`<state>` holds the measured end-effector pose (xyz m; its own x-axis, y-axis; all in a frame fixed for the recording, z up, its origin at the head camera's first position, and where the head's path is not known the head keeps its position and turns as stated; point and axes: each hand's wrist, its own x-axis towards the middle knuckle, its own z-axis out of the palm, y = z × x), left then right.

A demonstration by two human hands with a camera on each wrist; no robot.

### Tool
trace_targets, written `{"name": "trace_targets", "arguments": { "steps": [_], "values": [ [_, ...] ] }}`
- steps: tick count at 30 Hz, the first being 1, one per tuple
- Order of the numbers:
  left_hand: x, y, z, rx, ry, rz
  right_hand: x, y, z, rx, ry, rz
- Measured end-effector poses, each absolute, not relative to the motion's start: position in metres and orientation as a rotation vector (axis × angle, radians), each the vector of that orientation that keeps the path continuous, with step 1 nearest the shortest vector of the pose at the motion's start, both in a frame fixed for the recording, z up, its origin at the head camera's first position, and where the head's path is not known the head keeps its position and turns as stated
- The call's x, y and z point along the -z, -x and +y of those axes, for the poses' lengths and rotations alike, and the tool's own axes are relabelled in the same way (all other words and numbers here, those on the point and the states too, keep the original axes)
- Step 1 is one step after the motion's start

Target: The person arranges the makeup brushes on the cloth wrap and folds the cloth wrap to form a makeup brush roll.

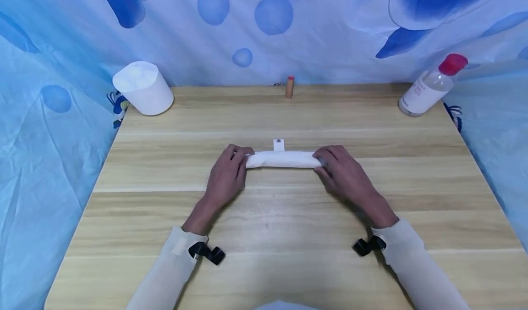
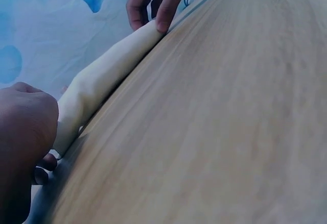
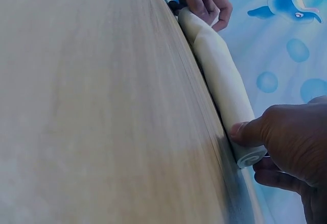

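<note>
A white rolled-up cloth [image 1: 284,159] lies crosswise on the wooden table, level with both hands. My left hand [image 1: 226,173] grips its left end, fingers over the far side. At the other end, my right hand [image 1: 345,174] holds the roll between thumb and fingers. The right wrist view shows the spiral layers at the end of the roll [image 3: 222,83], with the thumb pressed on its near side. In the left wrist view the cloth [image 2: 110,68] looks slightly creased near the left hand. A small white tag [image 1: 278,145] with a dark mark lies just behind its middle.
A white paper roll [image 1: 148,92] stands at the table's back left corner. A small brown tube with a red top [image 1: 290,87] is at the back edge. A clear bottle with a red cap [image 1: 425,92] stands back right. A blue patterned curtain [image 1: 321,48] surrounds the table [image 1: 272,236].
</note>
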<state>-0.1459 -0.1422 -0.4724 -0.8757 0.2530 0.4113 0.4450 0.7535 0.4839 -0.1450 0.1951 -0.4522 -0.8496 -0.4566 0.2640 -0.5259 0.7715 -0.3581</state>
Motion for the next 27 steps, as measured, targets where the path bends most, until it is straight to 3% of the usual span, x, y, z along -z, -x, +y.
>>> {"name": "trace_targets", "arguments": {
  "steps": [27],
  "values": [
    [0.474,0.134,-0.145,0.787,0.605,-2.641,0.459,0.135,0.196,-0.635,-0.815,-2.732]
  ]
}}
